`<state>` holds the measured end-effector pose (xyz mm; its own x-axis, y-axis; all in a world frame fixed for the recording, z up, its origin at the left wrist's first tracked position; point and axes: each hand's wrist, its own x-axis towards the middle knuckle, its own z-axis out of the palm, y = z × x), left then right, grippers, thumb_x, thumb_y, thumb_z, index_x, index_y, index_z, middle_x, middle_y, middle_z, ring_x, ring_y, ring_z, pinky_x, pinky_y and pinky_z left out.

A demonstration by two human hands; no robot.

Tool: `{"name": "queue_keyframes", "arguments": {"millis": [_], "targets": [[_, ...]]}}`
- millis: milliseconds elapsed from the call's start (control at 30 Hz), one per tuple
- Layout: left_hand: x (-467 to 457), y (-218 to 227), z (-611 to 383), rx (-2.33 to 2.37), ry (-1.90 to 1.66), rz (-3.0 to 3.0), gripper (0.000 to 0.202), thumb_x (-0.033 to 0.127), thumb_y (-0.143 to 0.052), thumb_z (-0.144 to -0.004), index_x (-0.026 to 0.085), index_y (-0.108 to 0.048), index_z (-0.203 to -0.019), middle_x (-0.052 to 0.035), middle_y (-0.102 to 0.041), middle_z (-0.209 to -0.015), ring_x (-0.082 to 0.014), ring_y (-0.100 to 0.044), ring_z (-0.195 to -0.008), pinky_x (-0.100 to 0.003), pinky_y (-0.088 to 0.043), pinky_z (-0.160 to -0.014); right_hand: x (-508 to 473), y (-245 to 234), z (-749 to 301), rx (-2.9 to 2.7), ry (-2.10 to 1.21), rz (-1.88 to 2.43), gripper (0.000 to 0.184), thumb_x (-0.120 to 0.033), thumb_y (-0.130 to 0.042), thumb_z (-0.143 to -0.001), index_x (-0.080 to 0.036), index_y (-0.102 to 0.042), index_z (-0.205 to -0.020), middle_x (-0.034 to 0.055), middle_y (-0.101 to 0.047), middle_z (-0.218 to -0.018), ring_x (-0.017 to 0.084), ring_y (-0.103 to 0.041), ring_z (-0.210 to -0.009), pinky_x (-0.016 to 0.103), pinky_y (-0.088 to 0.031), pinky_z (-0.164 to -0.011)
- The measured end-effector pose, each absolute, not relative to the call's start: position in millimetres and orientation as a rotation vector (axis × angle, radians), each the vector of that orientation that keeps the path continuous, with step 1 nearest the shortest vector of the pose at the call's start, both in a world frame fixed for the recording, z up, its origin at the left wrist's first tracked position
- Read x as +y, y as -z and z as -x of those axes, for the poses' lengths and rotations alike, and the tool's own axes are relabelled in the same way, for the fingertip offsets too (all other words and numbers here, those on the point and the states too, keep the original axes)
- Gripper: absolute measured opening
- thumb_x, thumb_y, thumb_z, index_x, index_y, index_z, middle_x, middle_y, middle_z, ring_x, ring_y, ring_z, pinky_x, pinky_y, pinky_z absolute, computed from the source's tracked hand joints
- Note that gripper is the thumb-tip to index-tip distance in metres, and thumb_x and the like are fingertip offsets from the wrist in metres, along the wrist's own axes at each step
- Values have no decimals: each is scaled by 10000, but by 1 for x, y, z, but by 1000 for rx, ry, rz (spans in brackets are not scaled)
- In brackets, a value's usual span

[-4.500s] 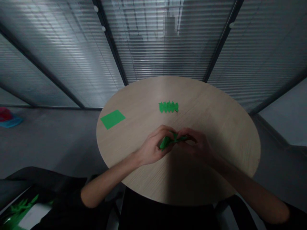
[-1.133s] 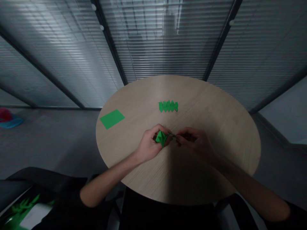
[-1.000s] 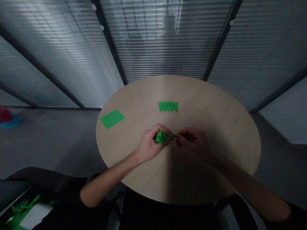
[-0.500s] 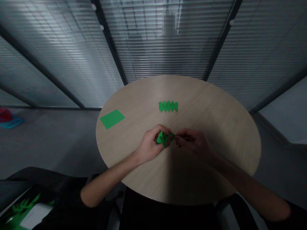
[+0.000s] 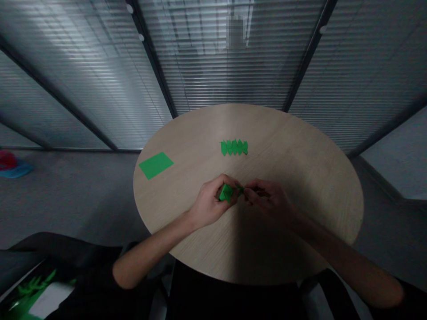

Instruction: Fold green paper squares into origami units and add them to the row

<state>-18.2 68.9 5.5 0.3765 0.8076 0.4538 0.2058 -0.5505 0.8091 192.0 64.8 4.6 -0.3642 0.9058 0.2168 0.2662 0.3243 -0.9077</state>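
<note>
Between my two hands is a small folded green paper piece (image 5: 226, 193), held just above the near middle of the round table. My left hand (image 5: 210, 202) is closed around its left part, thumb and fingers curved about the folds. The thumb and fingertips of my right hand (image 5: 263, 194) pinch a narrow green end on its right side. My fingers hide part of the paper, so its full shape cannot be made out. Beyond my hands, a row of several small folded green paper pieces (image 5: 234, 147) lies on the table.
A flat green paper sheet (image 5: 156, 165) lies near the left edge of the wooden round table (image 5: 293, 146). Glass partitions with blinds (image 5: 233, 84) stand behind it. At lower left, a dark container holds green pieces and a white item (image 5: 50, 300). Red and blue things (image 5: 15, 168) lie on the floor.
The folded paper in my left hand has turned slightly, and its pointed lower flap shows less. Both hands stay in almost the same place.
</note>
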Motion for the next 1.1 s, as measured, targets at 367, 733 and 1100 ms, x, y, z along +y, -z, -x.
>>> {"name": "queue_keyframes", "arguments": {"millis": [367, 733, 1100], "targets": [[68, -9, 18, 844, -1151, -1999, 185, 188, -688, -898, 195, -567, -1039, -122, -733, -1164, -218, -715, -1046, -357, -573, -888, 64, -6, -192, -1797, -1026, 980, 213, -377, -615, -956, -192, -680, -874, 2, -653, -720, 130, -626, -645, 237, -503, -597], [67, -7, 17, 812, -1258, -1918, 435, 179, -732, -869, 202, -507, -1240, -143, -657, -1304, -235, -675, -1168, -380, -570, -988, 65, -1, -192, -1678, -1027, 1021, 242, -414, -633, -959, -198, -668, -855, 0, -668, -720, 119, -641, -610, 226, -504, -574], [71, 4, 20, 787, -1268, -1956, 281, 114, -684, -885, 219, -526, -1092, -102, -714, -1234, -214, -724, -1080, -366, -609, -906, 65, -3, -190, -1716, -1047, 1002, 249, -427, -657, -939, -183, -700, -920, 4, -672, -717, 109, -612, -593, 213, -476, -543]]}}
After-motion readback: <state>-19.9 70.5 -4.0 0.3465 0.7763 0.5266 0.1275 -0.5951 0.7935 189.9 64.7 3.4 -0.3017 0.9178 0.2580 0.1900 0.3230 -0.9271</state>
